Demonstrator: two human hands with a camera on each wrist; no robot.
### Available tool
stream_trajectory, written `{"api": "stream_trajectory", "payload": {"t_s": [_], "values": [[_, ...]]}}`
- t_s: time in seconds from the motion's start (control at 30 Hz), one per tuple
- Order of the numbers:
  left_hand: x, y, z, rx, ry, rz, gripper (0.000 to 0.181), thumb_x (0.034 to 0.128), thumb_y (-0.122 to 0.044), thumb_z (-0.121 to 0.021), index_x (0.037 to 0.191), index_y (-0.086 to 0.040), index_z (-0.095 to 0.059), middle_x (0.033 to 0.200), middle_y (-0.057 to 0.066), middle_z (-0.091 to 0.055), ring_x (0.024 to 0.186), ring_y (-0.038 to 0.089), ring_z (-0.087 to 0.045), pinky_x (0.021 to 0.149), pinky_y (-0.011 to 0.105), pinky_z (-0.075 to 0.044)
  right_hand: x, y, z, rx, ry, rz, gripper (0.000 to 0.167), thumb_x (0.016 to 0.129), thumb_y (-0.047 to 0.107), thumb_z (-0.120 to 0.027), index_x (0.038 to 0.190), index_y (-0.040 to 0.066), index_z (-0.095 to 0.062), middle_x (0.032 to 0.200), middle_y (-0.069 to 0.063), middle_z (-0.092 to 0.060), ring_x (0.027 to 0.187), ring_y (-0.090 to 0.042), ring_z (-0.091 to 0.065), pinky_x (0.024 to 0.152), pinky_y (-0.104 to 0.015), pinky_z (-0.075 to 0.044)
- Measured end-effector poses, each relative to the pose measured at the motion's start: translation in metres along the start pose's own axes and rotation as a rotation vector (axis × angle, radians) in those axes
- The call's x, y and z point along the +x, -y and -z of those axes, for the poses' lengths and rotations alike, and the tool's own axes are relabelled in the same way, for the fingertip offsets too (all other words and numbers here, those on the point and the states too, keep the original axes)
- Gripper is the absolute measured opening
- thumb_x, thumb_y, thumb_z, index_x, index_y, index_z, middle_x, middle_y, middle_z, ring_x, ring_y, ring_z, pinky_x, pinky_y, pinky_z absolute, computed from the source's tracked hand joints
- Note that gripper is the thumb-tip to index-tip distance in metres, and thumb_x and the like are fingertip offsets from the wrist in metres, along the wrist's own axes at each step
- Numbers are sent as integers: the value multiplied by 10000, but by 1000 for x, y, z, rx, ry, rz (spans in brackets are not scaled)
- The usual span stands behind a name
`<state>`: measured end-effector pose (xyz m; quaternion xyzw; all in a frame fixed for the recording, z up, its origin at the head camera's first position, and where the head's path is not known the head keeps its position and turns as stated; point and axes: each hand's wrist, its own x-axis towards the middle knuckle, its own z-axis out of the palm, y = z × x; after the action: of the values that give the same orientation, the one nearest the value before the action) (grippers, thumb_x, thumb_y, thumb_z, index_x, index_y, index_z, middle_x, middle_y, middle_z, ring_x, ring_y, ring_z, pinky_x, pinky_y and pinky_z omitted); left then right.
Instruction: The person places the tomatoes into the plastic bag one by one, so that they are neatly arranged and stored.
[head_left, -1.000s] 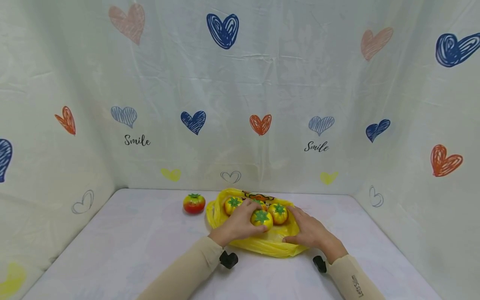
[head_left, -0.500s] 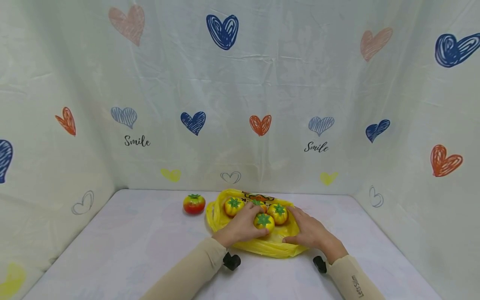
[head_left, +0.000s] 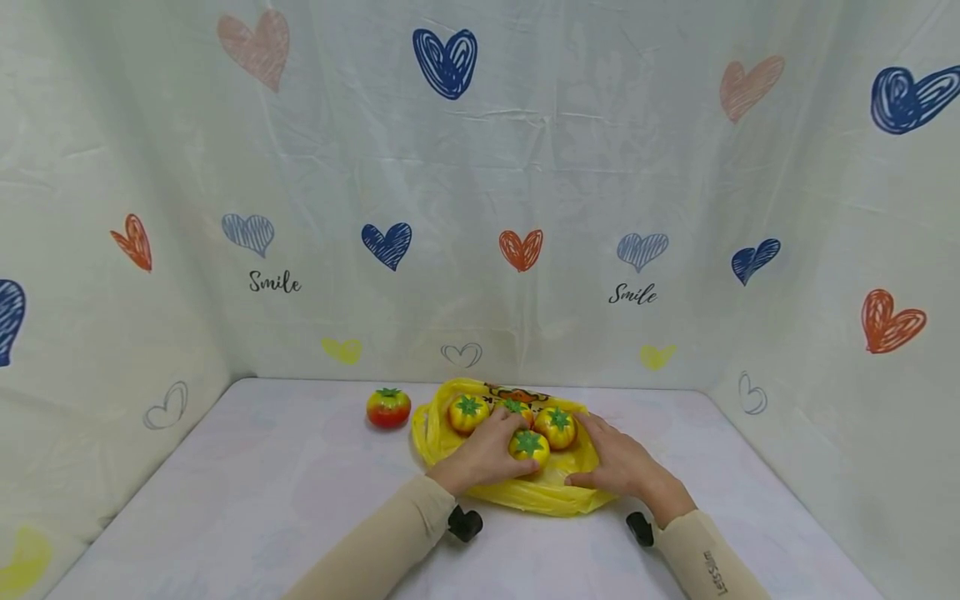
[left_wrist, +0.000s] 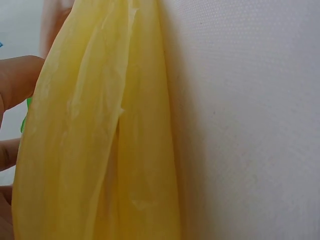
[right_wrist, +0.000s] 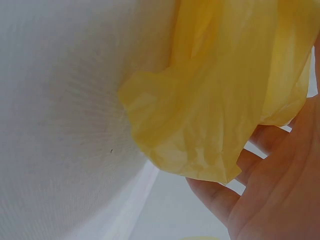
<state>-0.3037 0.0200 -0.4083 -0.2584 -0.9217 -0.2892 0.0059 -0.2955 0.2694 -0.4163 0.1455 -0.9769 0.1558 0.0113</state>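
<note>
A yellow plastic bag (head_left: pixel 517 497) lies spread on the table, its mouth facing the near side. Several yellow-orange tomatoes with green star-shaped tops sit on it, among them a left one (head_left: pixel 468 413) and a right one (head_left: pixel 557 427). My left hand (head_left: pixel 487 450) grips the nearest tomato (head_left: pixel 529 447) between thumb and fingers. At the bag's right side my right hand (head_left: pixel 622 462) rests with thumb and fingers spread apart, touching the plastic. In the right wrist view its fingers (right_wrist: pixel 215 197) lie partly behind the bag (right_wrist: pixel 200 125). Bag folds (left_wrist: pixel 100 125) hide most of the left hand in the left wrist view.
A redder tomato (head_left: pixel 388 408) stands on the white table (head_left: pixel 300 492) to the left of the bag. A white curtain (head_left: pixel 480 167) printed with hearts encloses the table at the back and both sides.
My left hand has moved slightly right and nearer with the tomato in its grip, mostly in the first half second. The right hand and the bag stay put.
</note>
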Motion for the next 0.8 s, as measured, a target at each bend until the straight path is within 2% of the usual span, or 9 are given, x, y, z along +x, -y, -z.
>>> {"api": "stream_trajectory", "payload": {"t_s": [0.57, 0.8], "values": [[0, 1, -5, 15, 11, 6, 598, 776, -523, -732, 1243, -187, -567, 1078, -33, -463, 912, 109, -503, 885, 322, -486, 0, 1, 1, 7, 13, -24, 1078, 674, 608, -757, 1507, 140, -258, 1514, -158, -304, 1326, -400, -361, 1033, -595, -322], [0, 1, -5, 20, 13, 10, 598, 788, -520, -722, 1259, -188, -559, 1071, -35, -460, 905, 107, -500, 877, 318, -486, -1, 1, 1, 2, 5, -7, 1066, 682, 593, -761, 1505, 135, -263, 1510, -165, -310, 1326, -403, -361, 1032, -595, -324]]}}
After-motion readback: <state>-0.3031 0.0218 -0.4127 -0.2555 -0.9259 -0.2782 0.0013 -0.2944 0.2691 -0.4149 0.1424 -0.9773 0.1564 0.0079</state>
